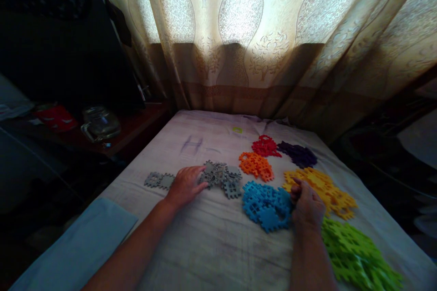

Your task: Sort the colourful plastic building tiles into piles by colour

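My left hand (186, 186) lies over grey interlocking pieces, its fingers apart at the left edge of a grey pile (215, 173). Two joined grey pieces (159, 180) stick out to the left of it. My right hand (307, 202) is between the blue pile (266, 204) and the yellow pile (324, 186), with its fingers curled; whether anything is between them is too small to tell. Beyond are an orange pile (256, 166), a red pile (265, 145) and a dark purple pile (298, 153). A bright green pile (358, 254) sits at the lower right.
The pieces lie on a pale cloth-covered surface (205, 223). A small green piece (237, 130) is near its far edge. A light blue sheet (82, 245) lies at the lower left. A dark red side table (133, 127) holds a clear jug (100, 122). Curtains hang behind.
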The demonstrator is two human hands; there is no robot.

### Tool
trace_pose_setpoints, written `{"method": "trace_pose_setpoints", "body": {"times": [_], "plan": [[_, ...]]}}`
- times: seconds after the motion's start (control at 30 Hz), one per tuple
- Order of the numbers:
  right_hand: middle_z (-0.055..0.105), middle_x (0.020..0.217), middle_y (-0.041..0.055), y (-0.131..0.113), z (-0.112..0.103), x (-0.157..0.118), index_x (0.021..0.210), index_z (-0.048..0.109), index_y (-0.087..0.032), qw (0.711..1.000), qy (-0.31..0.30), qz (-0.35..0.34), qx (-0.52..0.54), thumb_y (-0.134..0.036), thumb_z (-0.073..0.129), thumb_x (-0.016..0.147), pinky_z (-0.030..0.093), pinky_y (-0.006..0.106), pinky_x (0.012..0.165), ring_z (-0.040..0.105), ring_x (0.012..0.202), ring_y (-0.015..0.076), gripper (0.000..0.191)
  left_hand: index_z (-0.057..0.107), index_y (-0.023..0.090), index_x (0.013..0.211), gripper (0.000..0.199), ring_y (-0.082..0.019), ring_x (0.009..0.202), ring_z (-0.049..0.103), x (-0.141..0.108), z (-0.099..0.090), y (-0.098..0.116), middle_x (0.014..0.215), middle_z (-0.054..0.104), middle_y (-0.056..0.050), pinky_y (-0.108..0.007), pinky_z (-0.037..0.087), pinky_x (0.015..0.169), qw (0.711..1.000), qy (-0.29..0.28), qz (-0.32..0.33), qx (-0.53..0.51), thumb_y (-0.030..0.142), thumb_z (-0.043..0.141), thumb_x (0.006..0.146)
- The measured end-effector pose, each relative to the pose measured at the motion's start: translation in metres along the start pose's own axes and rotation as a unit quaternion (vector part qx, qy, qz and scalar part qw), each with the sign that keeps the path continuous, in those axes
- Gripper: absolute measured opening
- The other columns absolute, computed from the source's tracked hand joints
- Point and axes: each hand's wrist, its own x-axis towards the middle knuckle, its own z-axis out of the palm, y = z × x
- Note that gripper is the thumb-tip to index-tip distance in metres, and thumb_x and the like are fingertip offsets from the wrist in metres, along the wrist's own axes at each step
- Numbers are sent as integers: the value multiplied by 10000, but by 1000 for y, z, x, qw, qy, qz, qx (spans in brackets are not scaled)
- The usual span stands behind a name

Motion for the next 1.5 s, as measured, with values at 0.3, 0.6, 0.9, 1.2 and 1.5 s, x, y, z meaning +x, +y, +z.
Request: {"method": "trace_pose_setpoints", "body": {"times": [0.3,0.6,0.9,1.2,1.5], "plan": [[543,579,-49,-9,4,-7,812,691,-166,1000,19,8,-13,-530,652,649,366,217,462,452,513,85,400,518,258,1345,600,-306,1384,378,-43,-52,-74,1427,528,-87,-567,134,1163,983,-128,-70,114,355,649,767],[538,582,-52,-2,2,-2,833,687,-166,1000,12,-1,-21,-549,648,669,354,233,474,448,513,94,418,573,249,1266,448,-243,1223,549,-31,-47,-78,1299,631,-86,-510,210,1156,993,-99,-13,71,405,579,846],[533,580,-53,-3,2,-2,824,689,-173,1000,10,3,-28,-529,637,682,365,245,490,446,511,99,387,558,210,1299,574,-203,1063,644,-2,-14,-20,1200,674,-77,-348,485,975,981,13,-17,-192,511,598,813],[534,574,-53,0,2,0,818,691,-168,1000,15,5,-16,-531,628,675,355,234,472,438,498,90,396,557,177,1300,597,-230,1163,597,35,8,6,1276,628,-115,-375,447,1036,979,40,3,-198,494,621,798],[529,572,-55,-1,3,0,820,692,-168,1000,20,6,-7,-536,629,654,345,230,458,434,493,86,409,534,199,1328,571,-277,1350,432,-13,-27,-58,1452,488,-121,-468,311,1130,993,-22,-99,66,385,585,790]]}}
